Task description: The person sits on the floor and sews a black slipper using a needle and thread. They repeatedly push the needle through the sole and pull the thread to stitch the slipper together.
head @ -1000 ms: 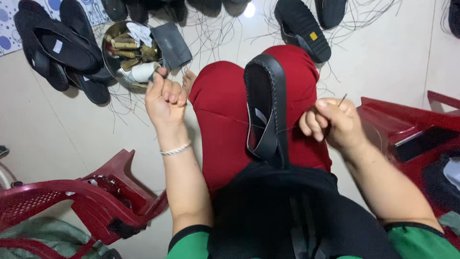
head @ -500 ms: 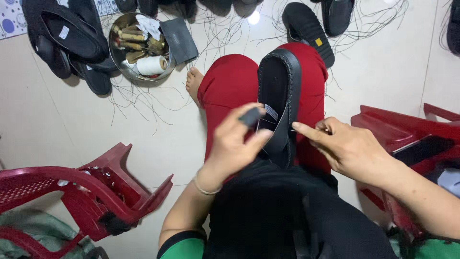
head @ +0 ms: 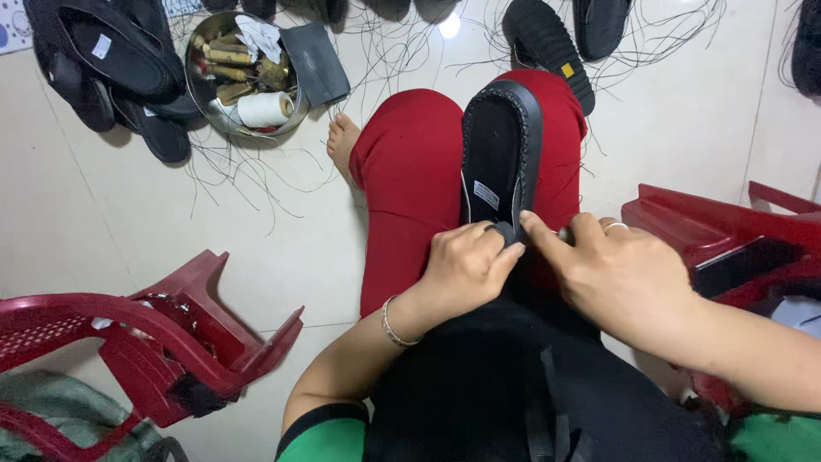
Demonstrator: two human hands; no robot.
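Bright, even light; floor glare

left hand [head: 466,267], right hand [head: 620,275], fingers pinched together

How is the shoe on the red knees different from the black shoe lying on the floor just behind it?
The lap shoe shows its flat inner side with a small white label; the floor shoe shows a ridged tread with a small yellow tag. The lap shoe rests on the legs with both hands, left and right, at its near end; the floor shoe lies untouched among loose threads. Both are black.
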